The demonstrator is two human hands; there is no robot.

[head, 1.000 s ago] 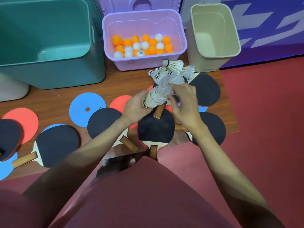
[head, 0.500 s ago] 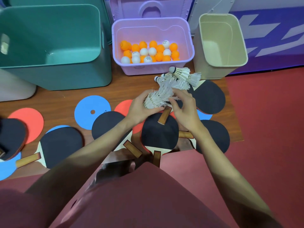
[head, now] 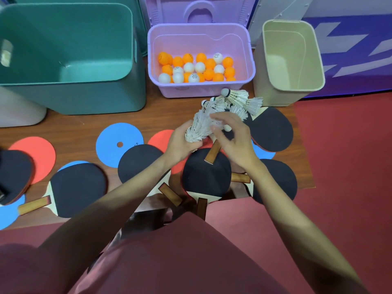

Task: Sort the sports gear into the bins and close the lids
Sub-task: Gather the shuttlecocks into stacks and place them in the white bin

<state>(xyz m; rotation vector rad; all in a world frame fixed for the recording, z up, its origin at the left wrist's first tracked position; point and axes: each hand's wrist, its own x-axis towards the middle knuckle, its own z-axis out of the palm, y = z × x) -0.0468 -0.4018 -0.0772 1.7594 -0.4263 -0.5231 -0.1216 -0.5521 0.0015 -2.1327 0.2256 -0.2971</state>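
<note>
My left hand [head: 182, 143] grips a stack of white shuttlecocks [head: 198, 129] by its lower end. My right hand [head: 232, 137] is at the stack's upper side, its fingers blurred over the feathers, with a shuttlecock's white cork [head: 228, 128] showing under the fingers. More loose shuttlecocks [head: 239, 100] lie just beyond, in front of the purple bin [head: 201, 90], which holds several orange and white ping-pong balls [head: 197, 67]. Several black table tennis paddles [head: 206, 172] lie on the wooden board around my hands. The green bin [head: 70, 98] and the beige bin [head: 290, 60] stand open.
Blue [head: 118, 143] and red [head: 38, 158] flat discs lie on the board among the paddles. The purple lid [head: 197, 11] leans upright behind its bin. Red floor [head: 343, 166] lies to the right. My knees in red shorts fill the foreground.
My right hand has shifted up over the stack's feathers and is blurred with motion. The left hand keeps its hold. The camera view has tilted slightly.
</note>
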